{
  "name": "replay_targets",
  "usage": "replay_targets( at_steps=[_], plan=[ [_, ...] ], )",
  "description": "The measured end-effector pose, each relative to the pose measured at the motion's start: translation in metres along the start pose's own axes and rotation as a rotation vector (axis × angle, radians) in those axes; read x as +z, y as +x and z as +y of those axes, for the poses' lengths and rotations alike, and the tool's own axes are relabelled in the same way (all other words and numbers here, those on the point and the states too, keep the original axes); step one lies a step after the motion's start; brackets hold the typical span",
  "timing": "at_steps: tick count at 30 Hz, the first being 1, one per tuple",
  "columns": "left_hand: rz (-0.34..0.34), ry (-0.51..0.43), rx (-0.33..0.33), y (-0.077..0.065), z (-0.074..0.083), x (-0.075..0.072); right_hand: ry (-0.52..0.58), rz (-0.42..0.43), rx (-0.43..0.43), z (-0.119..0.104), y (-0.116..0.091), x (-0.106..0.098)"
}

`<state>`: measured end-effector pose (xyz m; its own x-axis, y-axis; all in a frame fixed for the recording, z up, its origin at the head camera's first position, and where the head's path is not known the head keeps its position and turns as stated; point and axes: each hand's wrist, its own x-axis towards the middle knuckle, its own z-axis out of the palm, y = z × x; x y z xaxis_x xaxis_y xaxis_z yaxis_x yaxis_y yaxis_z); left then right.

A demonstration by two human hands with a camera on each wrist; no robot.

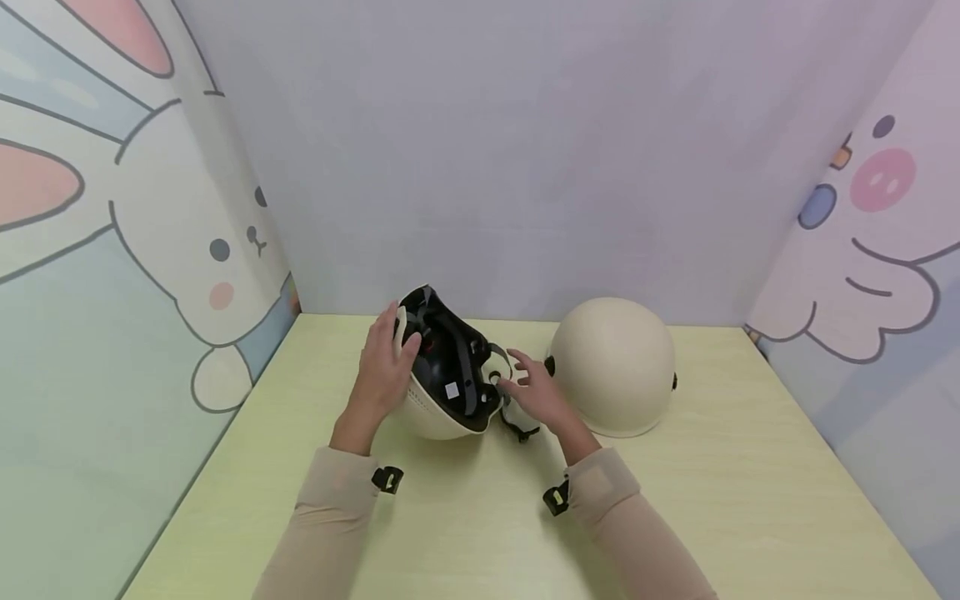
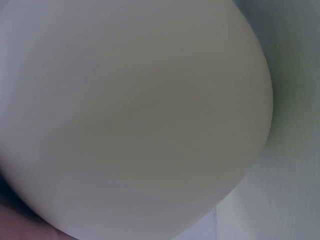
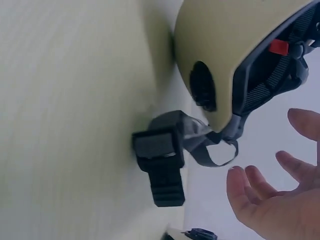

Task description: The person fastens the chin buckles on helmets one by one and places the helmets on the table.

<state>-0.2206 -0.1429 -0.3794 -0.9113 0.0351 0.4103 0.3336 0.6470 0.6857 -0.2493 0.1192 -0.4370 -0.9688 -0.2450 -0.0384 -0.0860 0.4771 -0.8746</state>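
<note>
A cream helmet lies tipped on its side in the head view, its black padded inside turned up. My left hand grips its left rim, thumb toward the inside and fingers outside. The smooth shell fills most of the left wrist view, hiding the fingertips. My right hand is beside the helmet's right end, near the black strap. In the right wrist view its fingers are loosely bent and apart from the helmet. A black buckle hangs from the strap by the table, and a red tab shows inside.
A second cream helmet stands dome up on the pale wooden table, just right of my right hand. A plain light curtain hangs behind the table, and walls with cartoon animals close both sides.
</note>
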Motion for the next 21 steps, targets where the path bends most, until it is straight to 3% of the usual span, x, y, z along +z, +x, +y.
replay_targets(
  at_steps=[9, 21],
  plan=[
    [-0.039, -0.107, -0.082, -0.011, -0.009, -0.011, -0.076, -0.084, 0.002, 0.011, 0.000, 0.014],
    [-0.079, -0.208, -0.170, -0.033, -0.030, -0.015, -0.075, -0.003, -0.057, 0.002, -0.017, 0.006]
  ],
)
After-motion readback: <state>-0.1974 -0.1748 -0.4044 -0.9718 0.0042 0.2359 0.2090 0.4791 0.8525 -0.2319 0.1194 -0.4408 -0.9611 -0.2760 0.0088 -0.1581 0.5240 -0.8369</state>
